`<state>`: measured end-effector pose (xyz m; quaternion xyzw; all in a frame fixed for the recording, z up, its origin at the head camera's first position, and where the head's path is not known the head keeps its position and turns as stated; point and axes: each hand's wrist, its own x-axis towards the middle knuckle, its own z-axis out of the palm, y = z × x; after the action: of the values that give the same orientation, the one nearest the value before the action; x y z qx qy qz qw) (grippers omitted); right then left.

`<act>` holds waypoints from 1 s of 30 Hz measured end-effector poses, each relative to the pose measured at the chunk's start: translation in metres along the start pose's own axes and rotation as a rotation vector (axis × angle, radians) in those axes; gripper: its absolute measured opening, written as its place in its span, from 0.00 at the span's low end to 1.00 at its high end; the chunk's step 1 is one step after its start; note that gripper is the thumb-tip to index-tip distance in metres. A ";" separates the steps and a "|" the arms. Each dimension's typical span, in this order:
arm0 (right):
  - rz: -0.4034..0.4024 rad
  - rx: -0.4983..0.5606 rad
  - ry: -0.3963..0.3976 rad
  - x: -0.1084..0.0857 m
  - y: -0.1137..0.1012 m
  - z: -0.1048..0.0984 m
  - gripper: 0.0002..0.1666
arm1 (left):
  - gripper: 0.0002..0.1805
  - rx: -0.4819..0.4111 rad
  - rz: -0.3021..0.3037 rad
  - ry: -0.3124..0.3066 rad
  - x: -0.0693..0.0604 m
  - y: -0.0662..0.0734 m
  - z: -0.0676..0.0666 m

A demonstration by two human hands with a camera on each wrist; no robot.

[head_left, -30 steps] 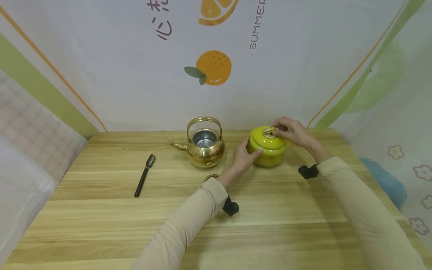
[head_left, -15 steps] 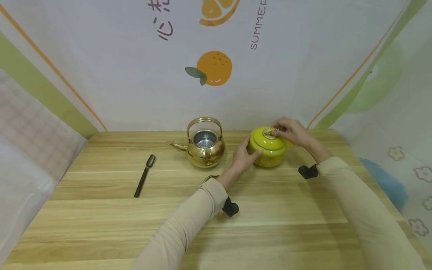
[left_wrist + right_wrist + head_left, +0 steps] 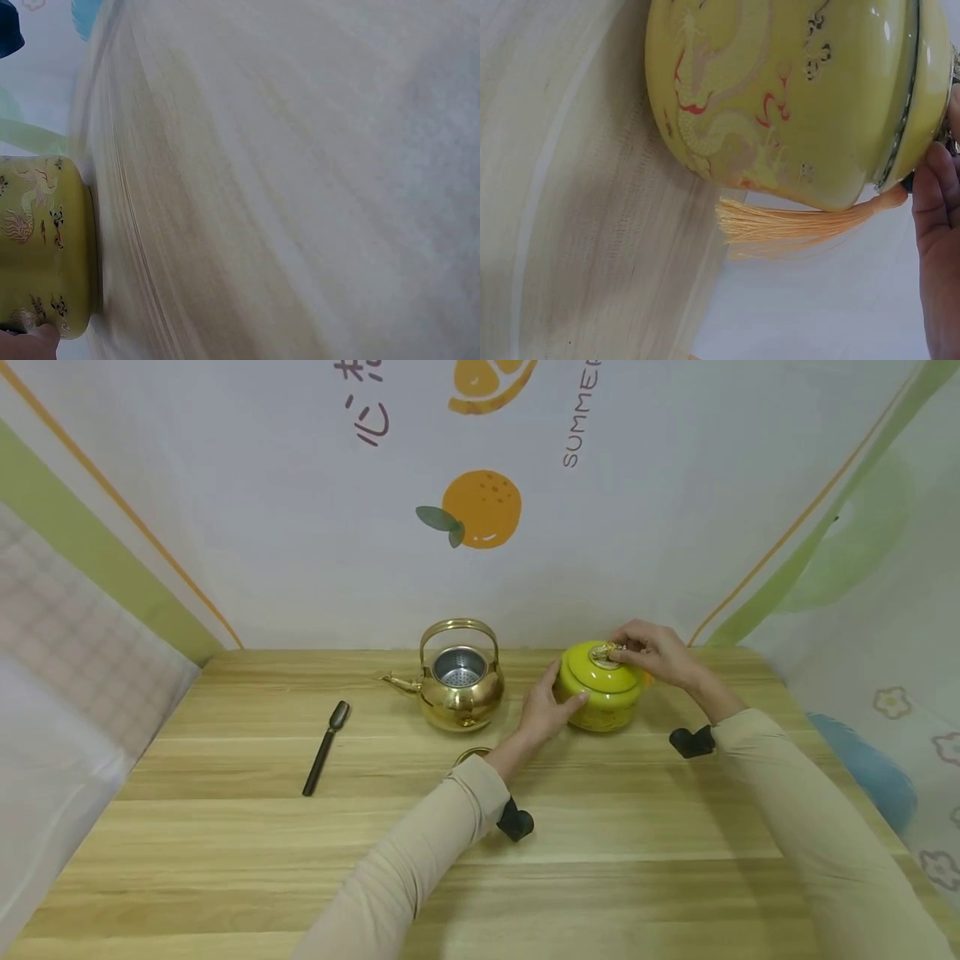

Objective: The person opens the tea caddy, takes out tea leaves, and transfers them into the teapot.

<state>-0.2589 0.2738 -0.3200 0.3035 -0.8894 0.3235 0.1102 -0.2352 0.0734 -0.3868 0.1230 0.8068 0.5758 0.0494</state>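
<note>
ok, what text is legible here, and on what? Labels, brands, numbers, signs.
"SUMMER": on the backdrop, sideways, its end cut by the head view's top edge.
"心": same backdrop; strokes above it are cut off, unreadable.
Yellow jar: small dark marks, too blurred to tell if writing.
Kettle, scoop: no readable text.

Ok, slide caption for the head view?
Left grip holds the yellow lidded jar, right grip pinches its gold lid knob, open gold teapot nearby.
</note>
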 end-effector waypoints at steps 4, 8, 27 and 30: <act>0.008 0.011 -0.009 -0.001 -0.014 -0.004 0.08 | 0.40 0.005 -0.004 0.000 0.000 0.000 0.001; 0.006 0.011 -0.008 0.000 -0.018 -0.005 0.07 | 0.40 0.005 -0.011 0.002 0.000 0.000 0.001; -0.010 0.038 0.009 0.000 -0.014 -0.004 0.07 | 0.40 0.035 -0.004 -0.001 0.001 -0.001 0.000; 0.005 0.041 0.002 -0.001 -0.016 -0.004 0.07 | 0.40 0.037 -0.002 0.001 0.000 0.000 0.000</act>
<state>-0.2488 0.2673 -0.3093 0.3032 -0.8833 0.3422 0.1040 -0.2351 0.0732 -0.3869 0.1226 0.8174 0.5609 0.0473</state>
